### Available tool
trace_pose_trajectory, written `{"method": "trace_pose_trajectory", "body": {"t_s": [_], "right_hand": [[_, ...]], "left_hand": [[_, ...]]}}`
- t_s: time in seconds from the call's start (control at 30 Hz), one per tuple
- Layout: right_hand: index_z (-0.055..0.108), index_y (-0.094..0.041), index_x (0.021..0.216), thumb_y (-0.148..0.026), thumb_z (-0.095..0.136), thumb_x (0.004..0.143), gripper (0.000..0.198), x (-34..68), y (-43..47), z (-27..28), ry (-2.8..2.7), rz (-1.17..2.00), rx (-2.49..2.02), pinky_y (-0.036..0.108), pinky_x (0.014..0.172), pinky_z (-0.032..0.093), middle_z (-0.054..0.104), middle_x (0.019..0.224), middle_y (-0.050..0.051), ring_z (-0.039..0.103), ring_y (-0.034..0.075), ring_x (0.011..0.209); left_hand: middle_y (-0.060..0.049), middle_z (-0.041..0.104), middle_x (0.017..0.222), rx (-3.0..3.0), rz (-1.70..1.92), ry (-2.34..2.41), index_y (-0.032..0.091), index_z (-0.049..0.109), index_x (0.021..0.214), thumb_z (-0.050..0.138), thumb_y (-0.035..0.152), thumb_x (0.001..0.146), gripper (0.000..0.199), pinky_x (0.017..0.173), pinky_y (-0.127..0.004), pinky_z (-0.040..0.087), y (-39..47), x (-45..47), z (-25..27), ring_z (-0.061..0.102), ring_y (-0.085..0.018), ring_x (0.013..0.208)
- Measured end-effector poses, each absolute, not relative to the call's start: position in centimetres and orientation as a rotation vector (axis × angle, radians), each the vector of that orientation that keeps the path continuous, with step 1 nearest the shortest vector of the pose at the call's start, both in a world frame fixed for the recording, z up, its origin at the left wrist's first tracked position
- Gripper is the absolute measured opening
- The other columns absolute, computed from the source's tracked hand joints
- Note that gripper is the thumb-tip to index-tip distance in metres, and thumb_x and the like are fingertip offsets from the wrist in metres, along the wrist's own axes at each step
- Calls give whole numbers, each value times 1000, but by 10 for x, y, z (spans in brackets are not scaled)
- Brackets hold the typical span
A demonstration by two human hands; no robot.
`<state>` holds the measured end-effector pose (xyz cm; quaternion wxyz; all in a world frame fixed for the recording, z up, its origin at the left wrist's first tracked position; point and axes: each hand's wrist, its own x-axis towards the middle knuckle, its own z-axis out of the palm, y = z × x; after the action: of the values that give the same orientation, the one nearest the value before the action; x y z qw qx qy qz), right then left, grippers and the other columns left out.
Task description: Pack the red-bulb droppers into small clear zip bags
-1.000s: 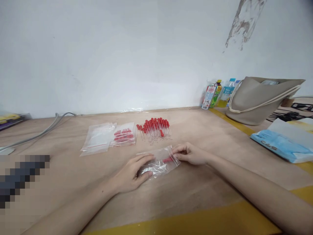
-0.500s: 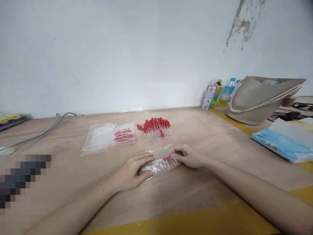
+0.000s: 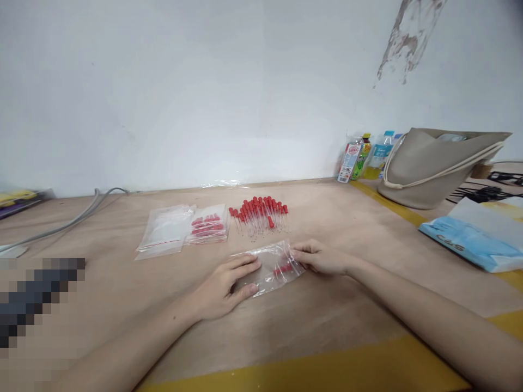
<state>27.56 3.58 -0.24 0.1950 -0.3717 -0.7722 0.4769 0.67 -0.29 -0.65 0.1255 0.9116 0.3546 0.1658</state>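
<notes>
A clear zip bag [image 3: 267, 260] lies flat on the table with a few red rubber bulbs of droppers [image 3: 283, 269] showing inside. My left hand [image 3: 226, 286] rests over the bag's left end, fingers stretched out and thumb apart, pressing it down. At the bag's right end my right hand [image 3: 321, 257] has its fingers closed on the plastic edge; its fingertips are partly hidden. Beyond the bag is a pile of red-topped glass droppers [image 3: 261, 212]. Left of them sit filled bags [image 3: 207, 226] with red bulbs inside, next to flat clear bags [image 3: 163, 231].
At the back right stand a drink carton [image 3: 350, 161], bottles [image 3: 379, 158] and a grey tote bag [image 3: 437, 169]. A blue packet [image 3: 469, 239] lies on the right, near black cables [image 3: 476, 193]. A grey cable [image 3: 77, 218] runs along the left.
My right fingers have shifted slightly at the bag's right end. More red bulbs show inside the bag, which lies flatter. My left hand stays almost in place.
</notes>
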Motion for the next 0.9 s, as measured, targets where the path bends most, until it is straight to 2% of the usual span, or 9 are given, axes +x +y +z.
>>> {"method": "trace_pose_trajectory", "body": {"t_s": [0.1,0.2,0.3,0.47,0.63,0.83,0.9], "right_hand": [[59,-13,87,-58,43,79,48,274,32,-2,-2019,1447,-1136,19,41,24,38,48,-7,30,5,40],[58,-13,79,-51,64,65,41,266,25,-3,-1901,1505,-1064,19,46,27,47,54,-6,37,5,47],[53,-14,68,-47,71,57,40,259,21,-7,-1708,1496,-1113,20,49,29,51,58,-4,42,6,52],[49,-15,71,-49,66,62,39,258,26,-13,-1647,1513,-1181,20,45,24,51,50,-6,35,4,43],[47,-16,75,-45,67,62,38,257,27,-14,-1643,1401,-1114,20,51,31,60,59,-3,45,7,50],[48,-16,83,-45,61,67,35,263,31,-10,-1673,1551,-1140,20,48,34,61,62,-1,48,7,47],[50,-16,86,-39,60,69,31,268,42,-6,-1707,1349,-1259,20,48,36,61,64,-1,49,7,49]], "left_hand": [[-7,42,134,2663,489,1042,25,43,129,45,37,88,43,101,-44,34,-4,7,-6,37,-24,124],[-7,42,134,2657,492,1047,25,42,130,46,37,88,44,101,-44,34,-4,6,-7,37,-24,124],[-7,40,135,2652,494,1046,25,42,130,47,37,88,44,102,-43,33,-4,6,-7,37,-23,124],[-7,39,136,2652,471,1068,24,40,131,46,37,88,45,102,-43,33,-4,7,-5,37,-23,125],[-8,39,136,2637,532,1045,22,37,132,49,36,86,49,103,-42,32,-5,7,-5,35,-23,125],[-7,44,132,2624,589,1031,22,52,118,51,34,85,35,100,-41,36,-4,6,-8,40,-23,122],[-8,44,132,2626,564,1032,22,53,118,50,34,86,35,100,-42,36,-3,6,-9,40,-23,122]]}}
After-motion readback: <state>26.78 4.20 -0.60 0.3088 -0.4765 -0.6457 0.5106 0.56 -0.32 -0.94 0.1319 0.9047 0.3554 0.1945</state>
